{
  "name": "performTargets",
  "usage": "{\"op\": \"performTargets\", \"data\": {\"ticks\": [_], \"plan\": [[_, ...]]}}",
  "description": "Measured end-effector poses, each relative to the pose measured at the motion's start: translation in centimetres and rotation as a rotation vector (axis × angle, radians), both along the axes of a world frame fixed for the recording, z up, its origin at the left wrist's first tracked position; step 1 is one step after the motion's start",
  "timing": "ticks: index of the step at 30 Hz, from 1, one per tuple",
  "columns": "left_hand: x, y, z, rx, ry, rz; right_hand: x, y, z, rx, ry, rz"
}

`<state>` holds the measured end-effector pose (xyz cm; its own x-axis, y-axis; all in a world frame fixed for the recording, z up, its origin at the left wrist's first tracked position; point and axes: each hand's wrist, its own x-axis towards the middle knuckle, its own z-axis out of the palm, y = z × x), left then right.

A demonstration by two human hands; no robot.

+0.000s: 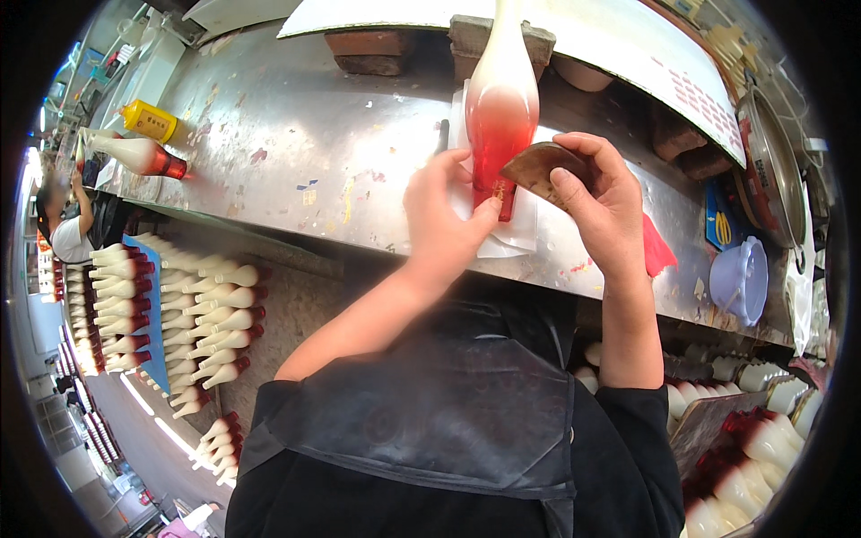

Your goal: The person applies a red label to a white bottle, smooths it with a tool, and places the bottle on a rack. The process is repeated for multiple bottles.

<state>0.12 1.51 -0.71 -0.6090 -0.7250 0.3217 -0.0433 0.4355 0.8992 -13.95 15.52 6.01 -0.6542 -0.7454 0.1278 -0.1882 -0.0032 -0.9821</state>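
A glossy bottle-shaped vase [503, 111], cream fading to red, lies with its neck away from me, over a notched block [467, 40]. White sheets [521, 237] lie beneath its red end. My left hand [440, 208] holds that end from the left, its thumb on the red surface beside gold writing. In my right hand [599, 195] is a thin, brown, curved-edged scraper-like piece [545, 168], pinched between thumb and fingers. Its left tip is at the vase's right side; whether it touches cannot be told.
On the metal bench [282, 148] are a yellow bottle [149, 121], another vase [138, 156], a red cloth [658, 247] and a lilac bucket [738, 281]. A white board [632, 60] spans the back over bricks [366, 47]. Vases [225, 316] stand in rows at left; a person [70, 222] works beyond.
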Motion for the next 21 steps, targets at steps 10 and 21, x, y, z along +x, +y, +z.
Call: {"op": "performTargets", "data": {"ticks": [10, 21], "plan": [[0.0, -0.1, -0.3, -0.036, -0.006, -0.010, 1.0, -0.5, -0.3, -0.001, 0.465, -0.061], [1.5, -1.7, -0.4, 0.400, 0.019, -0.222, 3.3, 0.9, -1.3, -0.168, 1.169, 0.028]]}}
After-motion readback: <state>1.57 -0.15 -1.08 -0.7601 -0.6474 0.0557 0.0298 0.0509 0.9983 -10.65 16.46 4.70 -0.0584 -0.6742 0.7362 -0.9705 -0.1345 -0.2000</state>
